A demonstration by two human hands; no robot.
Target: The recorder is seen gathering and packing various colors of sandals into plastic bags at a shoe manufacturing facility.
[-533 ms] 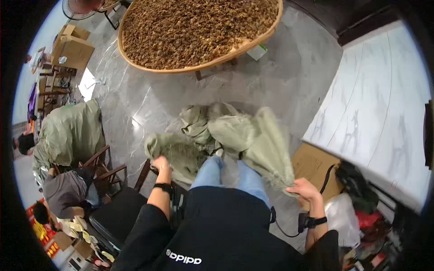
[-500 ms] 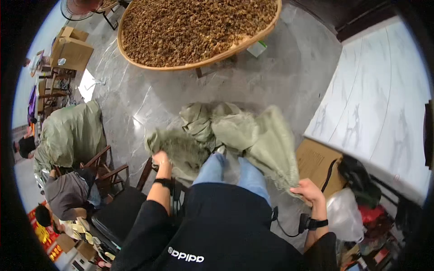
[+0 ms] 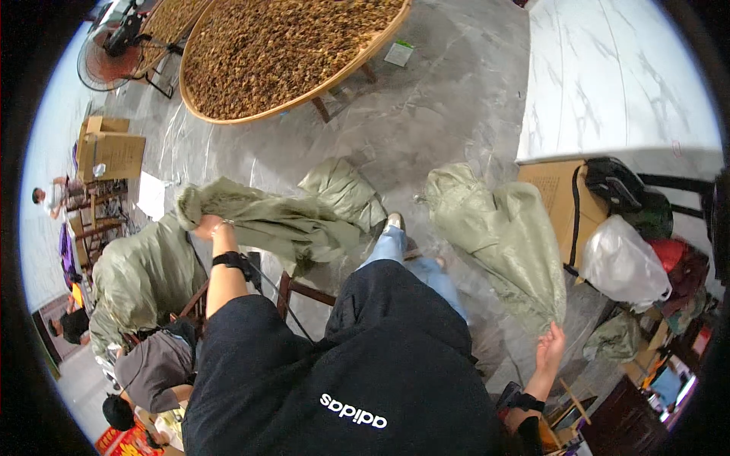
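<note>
My left hand (image 3: 207, 226) is closed on one end of a pale green woven sack (image 3: 293, 220), which stretches limply to the right, over a wooden chair frame (image 3: 304, 292). Out at the right, my right hand (image 3: 549, 348) pinches the corner of a second green woven sack (image 3: 502, 235). That sack hangs slack, with its far end bunched near the floor. Between the two, a crumpled green sack part (image 3: 346, 190) lies in front of my foot; whether it belongs to the left sack I cannot tell.
A round bamboo tray (image 3: 228, 121) of dried brown pieces stands ahead. A bulky green sack (image 3: 141, 273) and a seated person (image 3: 156, 365) are at left. On the right are a cardboard box (image 3: 551, 190), a black bag (image 3: 614, 182) and a white plastic bag (image 3: 625, 262).
My hands have moved farther apart, the left one leftward and up, the right one slightly right and down. The sacks, bunched together before, are now drawn apart. My view has shifted.
</note>
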